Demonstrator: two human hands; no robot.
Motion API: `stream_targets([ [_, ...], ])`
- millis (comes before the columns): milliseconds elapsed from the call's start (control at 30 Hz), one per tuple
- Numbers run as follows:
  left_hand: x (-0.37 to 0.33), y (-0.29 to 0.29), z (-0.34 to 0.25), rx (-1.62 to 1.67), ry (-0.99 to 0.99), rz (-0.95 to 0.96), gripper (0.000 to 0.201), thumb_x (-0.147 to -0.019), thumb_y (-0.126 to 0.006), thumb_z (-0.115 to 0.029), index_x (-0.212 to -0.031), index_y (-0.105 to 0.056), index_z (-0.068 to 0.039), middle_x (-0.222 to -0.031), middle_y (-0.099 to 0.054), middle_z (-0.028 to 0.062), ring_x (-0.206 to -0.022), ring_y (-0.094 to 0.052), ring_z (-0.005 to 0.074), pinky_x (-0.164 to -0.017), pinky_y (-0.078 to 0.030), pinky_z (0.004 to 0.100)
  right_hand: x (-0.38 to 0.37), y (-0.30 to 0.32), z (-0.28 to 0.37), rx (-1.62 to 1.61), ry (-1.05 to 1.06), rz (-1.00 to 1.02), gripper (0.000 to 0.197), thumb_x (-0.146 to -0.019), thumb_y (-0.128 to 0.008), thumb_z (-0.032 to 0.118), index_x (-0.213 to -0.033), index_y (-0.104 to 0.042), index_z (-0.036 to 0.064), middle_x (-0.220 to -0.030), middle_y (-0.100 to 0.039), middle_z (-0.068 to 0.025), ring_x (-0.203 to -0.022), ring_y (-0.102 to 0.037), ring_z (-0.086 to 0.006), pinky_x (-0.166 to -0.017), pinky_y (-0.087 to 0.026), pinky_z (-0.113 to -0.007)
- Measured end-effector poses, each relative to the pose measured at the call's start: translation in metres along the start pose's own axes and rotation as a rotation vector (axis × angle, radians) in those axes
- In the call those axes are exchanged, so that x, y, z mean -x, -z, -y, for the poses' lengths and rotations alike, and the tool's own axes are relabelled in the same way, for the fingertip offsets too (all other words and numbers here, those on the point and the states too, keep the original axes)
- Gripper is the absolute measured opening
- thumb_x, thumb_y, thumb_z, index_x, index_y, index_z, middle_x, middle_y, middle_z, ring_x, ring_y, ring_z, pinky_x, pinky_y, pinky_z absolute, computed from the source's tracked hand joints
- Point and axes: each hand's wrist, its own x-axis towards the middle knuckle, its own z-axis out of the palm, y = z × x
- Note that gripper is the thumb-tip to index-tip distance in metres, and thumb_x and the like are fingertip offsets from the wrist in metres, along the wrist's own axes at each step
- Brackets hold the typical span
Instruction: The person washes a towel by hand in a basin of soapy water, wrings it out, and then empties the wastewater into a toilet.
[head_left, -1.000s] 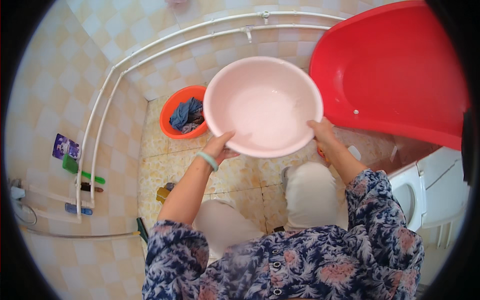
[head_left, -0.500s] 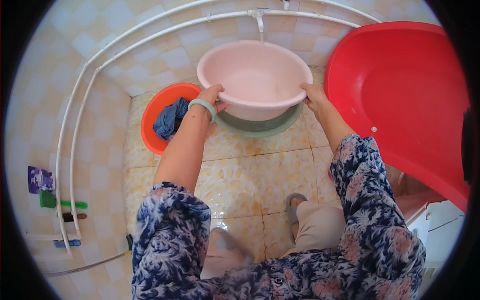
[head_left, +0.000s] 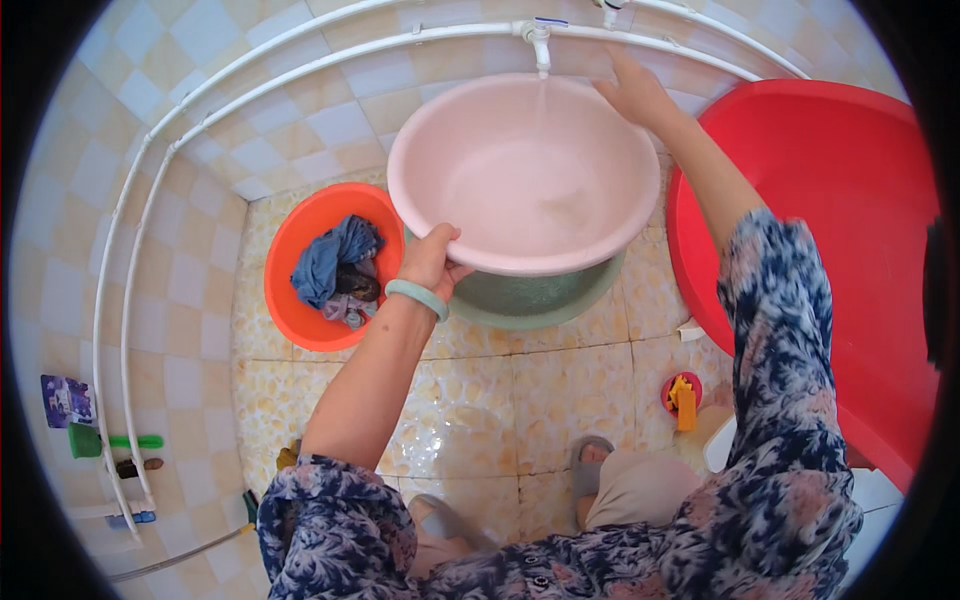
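Note:
A large pale pink basin [head_left: 530, 266] is tilted toward me above a grey-green basin [head_left: 540, 305] on the floor. My left hand [head_left: 436, 260], with a pale green bangle at its wrist, grips the pink basin's near-left rim. From the white tap [head_left: 540, 50] on the wall pipe a thin stream of water runs into the pink basin. Off the rim, my right hand [head_left: 637, 92] is raised to the right of the tap, holding nothing, its fingers extended and slightly blurred.
At left stands an orange basin [head_left: 285, 225] with dark blue and greyish cloth [head_left: 335, 262] in it. A big red tub [head_left: 820, 190] leans in on the right. A small red container with yellow pieces [head_left: 683, 395] sits near my foot. A green brush [head_left: 90, 440] hangs on the left wall.
My right hand has let go of the pink basin's right rim and moved up beside the tap. My left hand still holds the rim.

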Motion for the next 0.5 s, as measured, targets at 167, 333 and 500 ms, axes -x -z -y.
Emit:
stream_targets([
  [167, 0.006, -0.005, 0.006, -0.020, -0.052, -0.013, 0.034, -0.080, -0.053, -0.013, -0.109, -0.047, 0.002, -0.099, -0.058, 0.0115, -0.085, -0.061, 0.0200, -0.068, -0.055, 0.0309, -0.096, -0.049, 0.001, 0.065, -0.050, -0.003, 0.049, -0.083, -0.051, 0.025, -0.123, -0.042, -0.0010, -0.123, -0.047, -0.0245, -0.110, -0.049, -0.0346, -0.093, -0.040, -0.039],
  [333, 0.004, -0.005, 0.017, 0.019, -0.022, 0.016, 0.036, -0.080, -0.053, -0.013, -0.112, -0.046, 0.002, -0.101, -0.058, 0.0116, -0.086, -0.060, 0.0201, -0.070, -0.054, 0.0321, -0.127, -0.062, -0.010, 0.094, -0.084, 0.065, 0.044, -0.082, -0.049, 0.019, -0.117, -0.047, -0.0066, -0.122, -0.047, -0.0285, -0.106, -0.053, -0.0376, -0.091, -0.042, -0.041],
  [500, 0.003, -0.006, 0.023, -0.008, -0.052, 0.018, 0.038, -0.080, -0.052, -0.012, -0.114, -0.044, 0.002, -0.101, -0.058, 0.0119, -0.088, -0.060, 0.0207, -0.070, -0.055, 0.0330, -0.123, -0.039, 0.023, 0.250, -0.056, 0.240, 0.030, -0.081, -0.048, 0.016, -0.096, -0.061, -0.0063, -0.103, -0.058, -0.0279, -0.100, -0.057, -0.0369, -0.086, -0.046, -0.041],
])
